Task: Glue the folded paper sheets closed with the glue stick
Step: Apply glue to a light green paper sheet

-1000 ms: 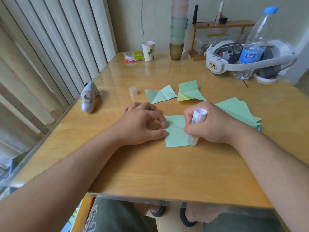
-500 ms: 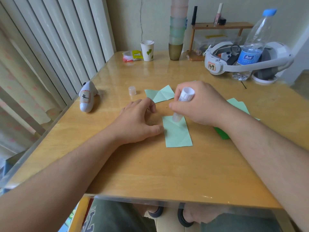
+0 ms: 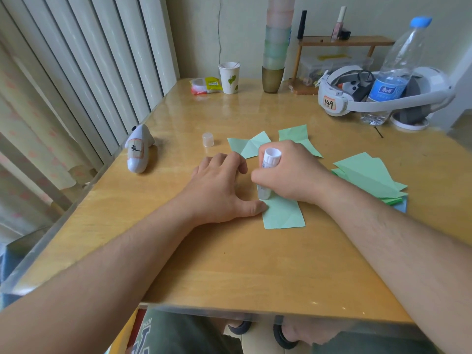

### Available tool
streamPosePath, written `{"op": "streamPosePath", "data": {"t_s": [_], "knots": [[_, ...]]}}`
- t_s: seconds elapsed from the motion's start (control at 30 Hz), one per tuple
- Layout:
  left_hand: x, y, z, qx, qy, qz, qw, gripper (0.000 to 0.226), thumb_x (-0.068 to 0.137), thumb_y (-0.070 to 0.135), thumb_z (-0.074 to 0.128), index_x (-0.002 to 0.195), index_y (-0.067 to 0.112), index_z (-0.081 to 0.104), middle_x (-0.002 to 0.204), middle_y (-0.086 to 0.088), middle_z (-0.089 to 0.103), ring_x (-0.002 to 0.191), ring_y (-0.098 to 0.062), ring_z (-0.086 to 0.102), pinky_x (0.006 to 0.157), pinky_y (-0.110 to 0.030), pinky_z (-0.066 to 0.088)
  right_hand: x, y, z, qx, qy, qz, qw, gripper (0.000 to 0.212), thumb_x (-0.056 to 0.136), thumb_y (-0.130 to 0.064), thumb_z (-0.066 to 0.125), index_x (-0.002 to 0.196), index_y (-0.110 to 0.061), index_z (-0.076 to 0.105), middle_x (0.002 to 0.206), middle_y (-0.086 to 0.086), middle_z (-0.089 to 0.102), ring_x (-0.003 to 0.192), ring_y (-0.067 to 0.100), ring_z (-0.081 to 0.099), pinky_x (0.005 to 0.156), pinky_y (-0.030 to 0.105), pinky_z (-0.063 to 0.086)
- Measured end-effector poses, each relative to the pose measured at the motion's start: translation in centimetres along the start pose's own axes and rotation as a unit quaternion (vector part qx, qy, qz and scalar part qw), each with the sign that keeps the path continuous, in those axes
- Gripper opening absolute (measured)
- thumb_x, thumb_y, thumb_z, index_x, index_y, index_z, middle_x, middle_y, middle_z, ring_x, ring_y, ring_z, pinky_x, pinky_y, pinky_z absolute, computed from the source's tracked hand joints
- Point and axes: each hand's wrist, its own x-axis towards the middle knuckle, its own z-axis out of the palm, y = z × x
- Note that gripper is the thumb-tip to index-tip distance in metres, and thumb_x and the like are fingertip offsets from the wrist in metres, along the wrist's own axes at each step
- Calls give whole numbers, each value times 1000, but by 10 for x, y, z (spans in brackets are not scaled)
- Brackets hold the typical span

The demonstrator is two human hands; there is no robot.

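A light green folded paper sheet (image 3: 283, 213) lies flat on the wooden table (image 3: 229, 264) in front of me. My right hand (image 3: 293, 172) grips a white glue stick (image 3: 268, 175) held nearly upright, its lower tip on the sheet's left side. My left hand (image 3: 219, 190) lies flat on the table beside the sheet, the thumb tip pressing the sheet's left edge. The glue stick's clear cap (image 3: 208, 139) stands further back. Two more green folded sheets (image 3: 249, 146) lie behind my hands, and a stack of green sheets (image 3: 370, 177) is at the right.
A white figurine (image 3: 139, 152) lies at the left edge. At the back stand a paper cup (image 3: 229, 77), a stack of tumblers (image 3: 274, 52), a small wooden shelf (image 3: 344, 42), a headset (image 3: 357, 98) and a water bottle (image 3: 396, 72).
My right hand slid the glue stick from the sheet's near right side up to its far edge, then back down along the left side. My left hand stayed beside the sheet.
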Motion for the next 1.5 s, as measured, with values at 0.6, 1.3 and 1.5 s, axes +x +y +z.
{"op": "streamPosePath", "data": {"t_s": [0.6, 1.3, 1.5], "knots": [[-2, 2, 0, -13, 8, 1, 1000, 77, 67, 71, 79, 118, 33, 35, 123, 14, 45, 115, -17, 36, 105, -36, 33, 25, -6, 1, -22, 18, 2, 1000, 35, 78, -28, 71, 66, -18, 39, 62, -4, 39, 60, 17, 34, 55, 33, 27], [7, -12, 0, -95, 50, -18, 994, 31, 89, 29, 66, 110, 32, 44, 105, 20, 63, 108, -20, 53, 98, -38, 45, -3, 3, 7, 13, 50, -7, 999, 24, 76, -23, 71, 71, -7, 53, 59, -5, 45, 58, 13, 37, 52, 29, 31], [9, -13, 5, -57, 52, -1, 997, 38, 79, 63, 58, 104, 42, 37, 104, 23, 60, 107, -23, 54, 104, -46, 42, -11, 1, 5, 3, 19, -14, 1000, 24, 77, -25, 72, 77, -6, 57, 63, -1, 50, 59, 11, 38, 51, 27, 32]]}}
